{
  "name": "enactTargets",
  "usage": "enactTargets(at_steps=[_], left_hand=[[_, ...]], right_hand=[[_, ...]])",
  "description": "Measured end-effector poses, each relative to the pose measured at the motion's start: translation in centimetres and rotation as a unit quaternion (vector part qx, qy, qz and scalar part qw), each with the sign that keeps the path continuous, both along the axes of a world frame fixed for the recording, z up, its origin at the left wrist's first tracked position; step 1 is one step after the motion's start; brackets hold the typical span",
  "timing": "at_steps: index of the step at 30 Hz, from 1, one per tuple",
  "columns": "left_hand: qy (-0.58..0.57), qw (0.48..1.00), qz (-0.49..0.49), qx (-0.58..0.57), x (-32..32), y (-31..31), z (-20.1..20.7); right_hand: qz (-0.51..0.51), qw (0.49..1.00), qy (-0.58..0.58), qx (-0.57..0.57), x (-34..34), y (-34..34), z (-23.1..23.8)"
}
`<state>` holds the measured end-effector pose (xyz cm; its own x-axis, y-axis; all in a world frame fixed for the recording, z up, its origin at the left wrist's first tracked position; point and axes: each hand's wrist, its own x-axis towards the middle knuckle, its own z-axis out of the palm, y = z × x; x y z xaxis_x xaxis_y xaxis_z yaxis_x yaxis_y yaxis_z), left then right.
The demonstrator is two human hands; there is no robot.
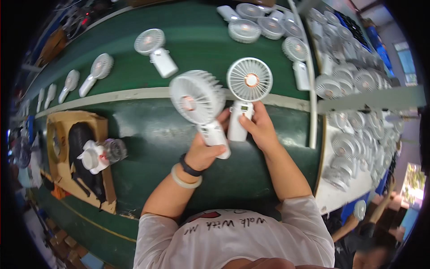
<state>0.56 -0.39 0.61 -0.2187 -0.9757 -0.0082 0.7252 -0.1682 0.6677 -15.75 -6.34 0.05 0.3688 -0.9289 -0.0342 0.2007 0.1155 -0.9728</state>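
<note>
Two white handheld fans are held up side by side over the green bench. My left hand [204, 149] is wrapped round the handle of the left fan [193, 97], whose caged head tilts up and to the left and looks slightly smeared. The right fan [250, 80] stands upright, its round grille and copper-coloured hub ring facing me. My right hand [262, 127] grips its handle, with the thumb just below a small dark display [244, 108]. The left hand's fingertips reach behind the handles and are partly hidden.
Several more white fans, such as a near one [155, 51], lie on the green belt [192, 40] beyond a pale rail [143, 93]. At left sits a cardboard tray [109, 179] with a black item. White racks of fans [354, 85] and a metal bar [371, 98] stand at right, near another person [358, 237].
</note>
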Motion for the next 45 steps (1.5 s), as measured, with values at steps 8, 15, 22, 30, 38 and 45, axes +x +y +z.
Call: enactTargets(at_steps=[8, 15, 22, 30, 38, 45], left_hand=[[0.035, 0.999, 0.005, 0.038, 0.7, -0.3, -0.5], [0.04, 0.999, 0.016, 0.016, 0.4, 0.0, -0.6], [0.039, 0.999, 0.01, 0.028, 0.5, -0.3, -0.9], [0.018, 0.999, 0.021, 0.023, 0.5, -0.2, -0.8], [0.018, 1.0, 0.016, 0.009, 0.4, -0.3, -1.0], [0.019, 1.0, 0.01, 0.008, 0.4, -0.2, -1.0]], right_hand=[[-0.145, 0.963, 0.192, -0.119, 0.8, -5.8, 0.6], [-0.169, 0.717, 0.448, -0.507, 3.0, -18.5, 1.4], [-0.105, 0.528, 0.708, -0.457, 3.4, -18.3, 0.1], [-0.085, 0.76, 0.487, -0.423, 3.3, -13.4, 2.1], [-0.031, 0.771, 0.456, -0.444, 2.9, -13.2, 1.0], [0.042, 0.79, 0.448, -0.416, 2.2, -12.8, 0.4]])
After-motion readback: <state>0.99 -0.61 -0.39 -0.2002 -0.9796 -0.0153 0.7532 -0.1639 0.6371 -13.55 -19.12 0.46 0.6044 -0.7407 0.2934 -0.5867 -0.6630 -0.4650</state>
